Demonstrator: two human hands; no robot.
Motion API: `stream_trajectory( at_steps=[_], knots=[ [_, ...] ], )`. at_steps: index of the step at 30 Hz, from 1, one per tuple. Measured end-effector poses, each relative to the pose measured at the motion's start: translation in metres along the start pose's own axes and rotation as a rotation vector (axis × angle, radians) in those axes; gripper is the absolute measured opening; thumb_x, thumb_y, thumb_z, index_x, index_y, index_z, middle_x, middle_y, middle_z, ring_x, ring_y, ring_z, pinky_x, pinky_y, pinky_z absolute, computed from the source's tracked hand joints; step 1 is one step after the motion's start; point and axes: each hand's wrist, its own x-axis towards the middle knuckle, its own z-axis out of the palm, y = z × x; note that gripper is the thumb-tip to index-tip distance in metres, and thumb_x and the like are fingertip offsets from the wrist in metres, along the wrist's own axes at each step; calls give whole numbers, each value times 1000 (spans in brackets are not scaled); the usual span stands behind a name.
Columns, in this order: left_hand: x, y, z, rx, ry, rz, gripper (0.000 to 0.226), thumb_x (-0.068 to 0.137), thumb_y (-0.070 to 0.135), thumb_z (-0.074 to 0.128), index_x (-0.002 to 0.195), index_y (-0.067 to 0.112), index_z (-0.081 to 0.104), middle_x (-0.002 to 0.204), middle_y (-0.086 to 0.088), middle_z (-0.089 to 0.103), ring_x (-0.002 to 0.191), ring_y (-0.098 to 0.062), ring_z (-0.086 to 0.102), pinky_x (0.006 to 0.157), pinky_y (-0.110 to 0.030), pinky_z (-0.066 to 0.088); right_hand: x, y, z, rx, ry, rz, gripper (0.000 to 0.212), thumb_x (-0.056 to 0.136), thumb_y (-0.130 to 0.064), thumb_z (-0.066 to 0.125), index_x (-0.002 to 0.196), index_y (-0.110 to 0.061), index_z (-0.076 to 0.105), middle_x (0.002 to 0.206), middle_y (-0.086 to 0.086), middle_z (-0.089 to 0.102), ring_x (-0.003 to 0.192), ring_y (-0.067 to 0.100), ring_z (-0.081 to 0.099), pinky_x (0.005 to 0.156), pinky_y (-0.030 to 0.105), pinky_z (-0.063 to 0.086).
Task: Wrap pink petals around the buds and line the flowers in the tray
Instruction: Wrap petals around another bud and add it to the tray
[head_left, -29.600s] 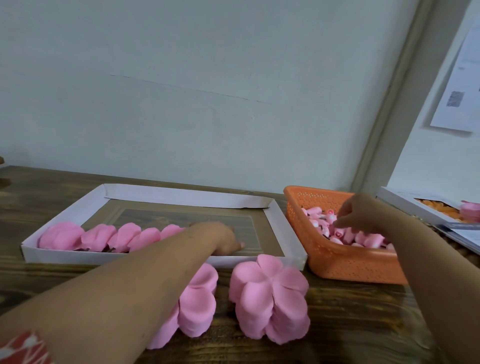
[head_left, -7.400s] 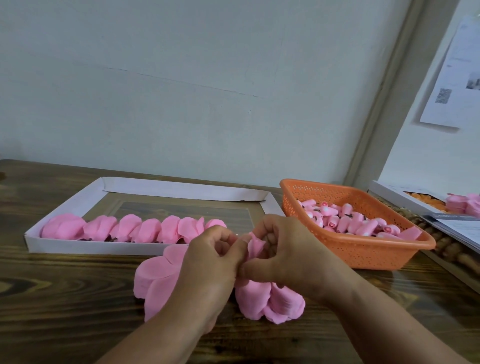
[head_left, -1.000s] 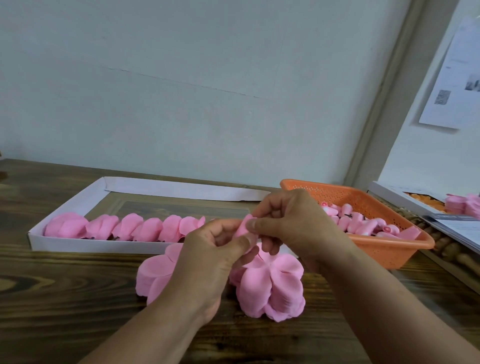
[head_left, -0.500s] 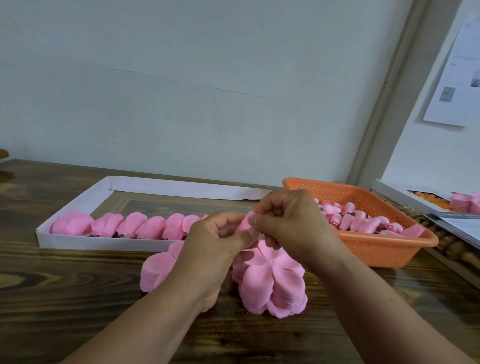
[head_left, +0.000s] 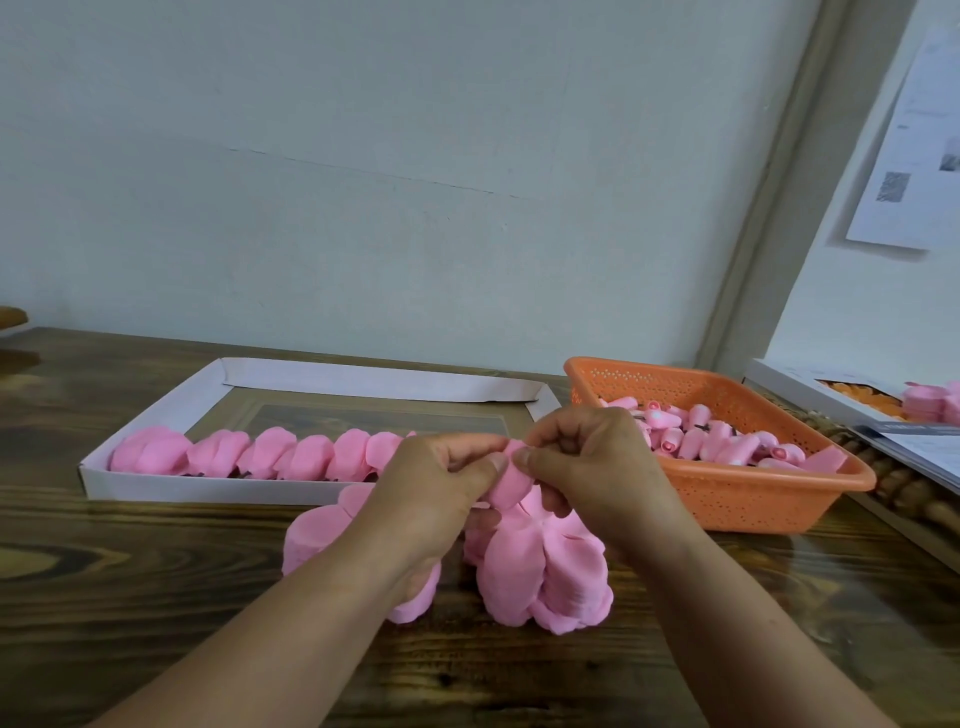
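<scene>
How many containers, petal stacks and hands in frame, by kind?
White tray: 1
Orange basket: 1
Pink petal stacks on the table: 2
Hands, left hand and right hand, both pinching one flower: 2
Total: 6

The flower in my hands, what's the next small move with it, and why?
Probably finish rolling the petal closed, then set it at the right end of the row. Both the left hand and right hand pinch the half-wrapped flower above the petal stacks, and the row of finished flowers in the white tray ends just left of your hands.
</scene>
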Motion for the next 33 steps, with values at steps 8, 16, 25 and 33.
stream_trajectory(
  at_steps=[8,16,25,33],
  knots=[
    [0,2,0,28,51,37,12,92,7,60,86,14,67,76,-3,73,72,-16,68,61,-26,58,0,-2,-1,23,-35,-3,15,82,8,63,69,-1,60,37,-4,52,31,5,42,37,15,35],
    [-4,3,-4,51,28,49,15,91,9,60,87,11,74,72,1,73,71,-12,68,68,-31,60,1,-2,-2,-13,-139,-12,18,83,3,64,71,-9,59,42,-4,54,36,7,47,40,17,38],
    [-5,8,-6,69,31,27,15,92,10,60,85,10,74,74,-2,73,69,-13,67,62,-25,59,2,-3,-1,-27,-136,-54,19,82,3,65,75,-15,66,52,-1,58,37,9,47,40,19,38],
    [-2,8,-2,90,40,5,12,92,10,60,92,8,71,79,-5,72,71,-14,67,64,-26,59,2,-2,3,-46,-82,-54,24,81,5,64,67,-15,61,42,-7,54,36,2,47,39,15,38]
  ],
)
